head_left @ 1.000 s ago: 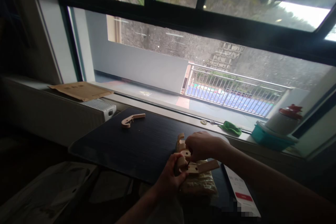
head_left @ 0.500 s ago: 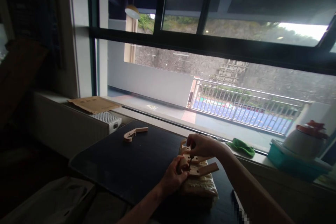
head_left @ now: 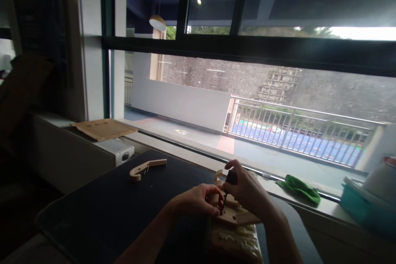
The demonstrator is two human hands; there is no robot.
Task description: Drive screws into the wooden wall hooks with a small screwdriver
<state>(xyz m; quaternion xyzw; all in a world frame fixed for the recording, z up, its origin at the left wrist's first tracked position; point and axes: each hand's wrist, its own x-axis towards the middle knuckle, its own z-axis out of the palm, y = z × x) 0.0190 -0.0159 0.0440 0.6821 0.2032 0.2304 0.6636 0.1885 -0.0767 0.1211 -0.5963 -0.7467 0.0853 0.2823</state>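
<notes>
My right hand (head_left: 246,187) is closed around the dark handle of a screwdriver (head_left: 231,177), whose thin shaft points down at a curved wooden piece (head_left: 230,218). My left hand (head_left: 196,199) grips the hooked end of that piece, fingers beside the screwdriver's tip. Dark round holes show in the wood. Whether the tip sits on a screw is too small to tell. Under the wood lies a plastic-wrapped block (head_left: 236,242). Another pale wooden piece (head_left: 219,176) rests behind it, partly hidden by my right hand.
A hook-shaped wooden piece (head_left: 135,172) lies on the dark table (head_left: 102,210) at the left, with small thin bits beside it. On the windowsill are a green cloth (head_left: 300,189) and a teal container (head_left: 360,200). Flat cardboard (head_left: 103,128) lies at the far left.
The view has shifted, and the hands appear nearer. My left hand now comes more from the side and over the wooden piece's hooked end. The screwdriver stays in my right hand, pointing down at the wood.
</notes>
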